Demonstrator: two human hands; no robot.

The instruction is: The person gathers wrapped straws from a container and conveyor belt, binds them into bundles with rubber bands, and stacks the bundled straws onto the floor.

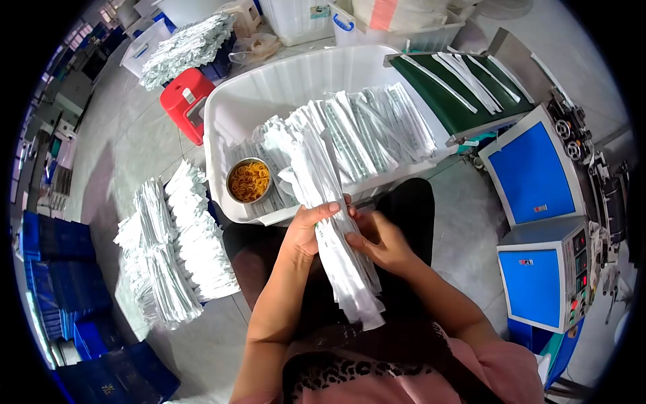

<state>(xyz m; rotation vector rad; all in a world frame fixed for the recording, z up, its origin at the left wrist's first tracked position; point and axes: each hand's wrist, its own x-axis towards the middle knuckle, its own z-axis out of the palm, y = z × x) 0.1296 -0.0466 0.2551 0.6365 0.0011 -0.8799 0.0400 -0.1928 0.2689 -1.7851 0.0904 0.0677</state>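
Gripping one bundle of white packets point(317, 176) in both hands, between a white tub point(269, 81) and the lap.

Head view: apparently gathered already, this bundle and the stacked packets point(158, 236) at left; still to be handled, by the look of it, many loose packets point(377, 131) in the tub, near a bowl point(246, 201) of yellow bands point(249, 180). Impossible to tell whether banded. Wrapped around the bundle's left side with the left hand point(309, 227), thumb across the front; closed on the right edge with the right hand point(382, 241), slightly blurred; both forearms angled inward.
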